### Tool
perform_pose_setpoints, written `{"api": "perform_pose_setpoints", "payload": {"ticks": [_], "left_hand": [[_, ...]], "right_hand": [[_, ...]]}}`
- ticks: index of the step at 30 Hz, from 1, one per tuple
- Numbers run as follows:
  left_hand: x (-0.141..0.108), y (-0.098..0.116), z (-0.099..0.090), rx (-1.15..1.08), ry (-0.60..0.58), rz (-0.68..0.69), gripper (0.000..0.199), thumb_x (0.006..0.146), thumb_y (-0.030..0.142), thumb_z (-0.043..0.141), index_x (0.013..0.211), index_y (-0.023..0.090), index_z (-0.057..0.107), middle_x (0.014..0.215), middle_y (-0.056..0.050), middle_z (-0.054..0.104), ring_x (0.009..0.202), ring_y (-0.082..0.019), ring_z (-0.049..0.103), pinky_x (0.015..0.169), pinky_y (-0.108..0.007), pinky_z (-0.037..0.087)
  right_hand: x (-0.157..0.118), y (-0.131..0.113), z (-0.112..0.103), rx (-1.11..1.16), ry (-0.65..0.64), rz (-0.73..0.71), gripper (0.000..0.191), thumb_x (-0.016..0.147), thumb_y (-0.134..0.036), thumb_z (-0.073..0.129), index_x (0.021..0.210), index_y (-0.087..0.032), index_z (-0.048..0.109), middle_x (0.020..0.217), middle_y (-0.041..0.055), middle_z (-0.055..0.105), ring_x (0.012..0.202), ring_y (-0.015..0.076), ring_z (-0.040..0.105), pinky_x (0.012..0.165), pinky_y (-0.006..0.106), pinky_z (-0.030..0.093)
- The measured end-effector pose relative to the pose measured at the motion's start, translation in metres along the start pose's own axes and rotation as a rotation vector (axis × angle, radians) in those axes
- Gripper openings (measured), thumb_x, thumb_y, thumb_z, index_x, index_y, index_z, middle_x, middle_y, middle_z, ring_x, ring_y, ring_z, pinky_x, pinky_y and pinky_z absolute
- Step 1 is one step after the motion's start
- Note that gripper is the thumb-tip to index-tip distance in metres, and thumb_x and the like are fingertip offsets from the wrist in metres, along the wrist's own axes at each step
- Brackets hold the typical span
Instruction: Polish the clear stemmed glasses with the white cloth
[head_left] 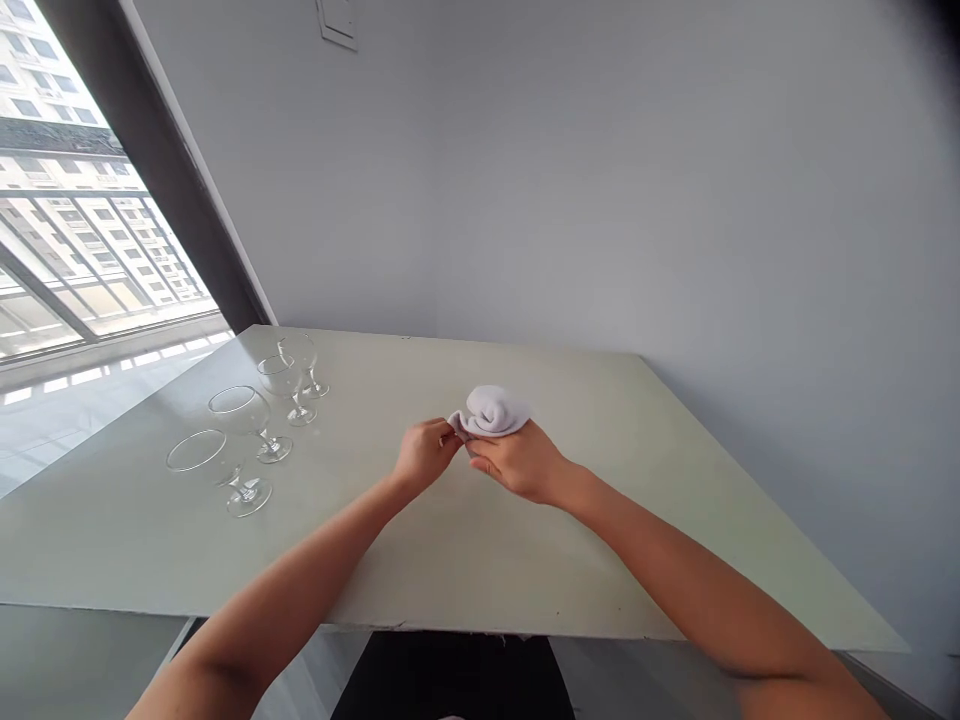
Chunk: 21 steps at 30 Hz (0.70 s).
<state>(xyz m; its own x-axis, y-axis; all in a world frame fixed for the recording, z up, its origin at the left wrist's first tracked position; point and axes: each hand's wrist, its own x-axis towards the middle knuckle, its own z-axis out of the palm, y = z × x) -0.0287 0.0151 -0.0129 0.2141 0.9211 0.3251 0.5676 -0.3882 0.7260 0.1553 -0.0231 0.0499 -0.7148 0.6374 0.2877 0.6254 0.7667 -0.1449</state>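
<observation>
A white cloth [499, 408], rolled into a spiral at its top, is between my hands above the middle of the table. My left hand [426, 455] pinches a loose end of the cloth at its left side. Around the lower right of the roll, my right hand [525, 462] is wrapped, with its thumb pointing left; part of the cloth is hidden behind its fingers. Whether something sits inside the cloth cannot be seen.
Several clear stemmed glasses stand in a row on the left of the pale table [615, 560], the nearest glass [247, 496] closest to my left forearm. Grey walls [600, 200] meet behind the table. A large window [82, 200] is at the left.
</observation>
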Motion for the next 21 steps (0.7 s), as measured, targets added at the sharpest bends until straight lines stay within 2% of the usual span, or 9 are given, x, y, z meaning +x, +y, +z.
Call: {"api": "perform_pose_setpoints", "payload": {"ticks": [3,5,7,9,10,12,14,18,21], "left_hand": [[-0.002,0.000,-0.001,0.160,0.119,0.284,0.025,0.079,0.026,0.048,0.057,0.017,0.056,0.055,0.001,0.048,0.055,-0.010,0.041,0.053,-0.022,0.031],[-0.002,-0.002,-0.002,0.162,0.137,0.366,0.019,0.080,0.028,0.049,0.068,0.019,0.062,0.057,0.000,0.053,0.056,-0.011,0.043,0.055,-0.023,0.033],[-0.001,-0.004,-0.001,0.128,0.138,0.379,0.018,0.081,0.032,0.051,0.078,0.020,0.064,0.060,-0.001,0.056,0.058,-0.011,0.046,0.056,-0.023,0.035],[-0.001,-0.005,0.002,0.068,0.140,0.333,0.019,0.080,0.035,0.052,0.079,0.020,0.064,0.061,-0.002,0.057,0.058,-0.012,0.047,0.057,-0.023,0.036],[-0.002,-0.005,0.003,0.027,0.147,0.292,0.020,0.080,0.036,0.052,0.078,0.020,0.064,0.063,-0.002,0.058,0.058,-0.011,0.048,0.057,-0.023,0.037],[-0.002,-0.004,0.006,-0.071,0.171,0.184,0.021,0.080,0.036,0.051,0.077,0.020,0.063,0.066,-0.001,0.059,0.059,-0.011,0.049,0.058,-0.023,0.038],[-0.003,-0.002,0.009,-0.151,0.196,0.075,0.020,0.080,0.036,0.051,0.077,0.020,0.062,0.069,-0.001,0.060,0.060,-0.011,0.050,0.059,-0.023,0.039],[-0.007,0.003,0.016,-0.197,0.223,-0.053,0.019,0.080,0.036,0.048,0.081,0.020,0.059,0.068,0.001,0.059,0.060,-0.011,0.048,0.057,-0.022,0.038],[-0.010,0.005,0.023,-0.248,0.266,-0.069,0.017,0.083,0.032,0.045,0.088,0.021,0.056,0.074,0.000,0.058,0.064,-0.011,0.050,0.061,-0.023,0.039]], "right_hand": [[0.017,0.009,-0.001,0.085,0.088,0.097,0.030,0.090,-0.029,0.036,0.096,-0.022,0.065,0.105,0.0044,0.065,0.096,0.0196,0.057,0.080,0.032,0.042],[0.024,0.022,-0.007,0.235,0.127,0.238,0.030,0.088,-0.030,0.038,0.094,-0.022,0.066,0.101,0.0037,0.066,0.095,0.0188,0.057,0.079,0.030,0.042],[0.027,0.037,-0.013,0.508,0.075,0.388,0.030,0.086,-0.034,0.042,0.090,-0.020,0.067,0.089,0.0035,0.067,0.084,0.0183,0.060,0.073,0.030,0.044],[0.026,0.050,-0.011,0.899,0.056,0.499,0.030,0.083,-0.038,0.046,0.086,-0.018,0.068,0.081,0.0038,0.067,0.075,0.0178,0.061,0.069,0.030,0.047],[0.026,0.054,-0.007,1.108,0.094,0.536,0.030,0.081,-0.039,0.049,0.085,-0.016,0.067,0.080,0.0044,0.067,0.074,0.0182,0.062,0.069,0.031,0.048],[0.024,0.056,0.006,1.479,0.242,0.595,0.028,0.078,-0.038,0.053,0.085,-0.014,0.066,0.081,0.0069,0.067,0.074,0.0201,0.063,0.071,0.035,0.049],[0.026,0.050,0.022,1.730,0.408,0.639,0.025,0.077,-0.035,0.054,0.086,-0.014,0.064,0.084,0.0088,0.067,0.077,0.0220,0.064,0.073,0.038,0.050],[0.035,0.026,0.048,1.885,0.657,0.629,0.022,0.078,-0.030,0.051,0.093,-0.018,0.061,0.092,0.0061,0.066,0.087,0.0221,0.063,0.078,0.038,0.049],[0.042,0.006,0.066,1.798,0.687,0.605,0.022,0.078,-0.030,0.047,0.092,-0.020,0.061,0.096,0.0035,0.065,0.092,0.0205,0.060,0.079,0.036,0.048]]}}
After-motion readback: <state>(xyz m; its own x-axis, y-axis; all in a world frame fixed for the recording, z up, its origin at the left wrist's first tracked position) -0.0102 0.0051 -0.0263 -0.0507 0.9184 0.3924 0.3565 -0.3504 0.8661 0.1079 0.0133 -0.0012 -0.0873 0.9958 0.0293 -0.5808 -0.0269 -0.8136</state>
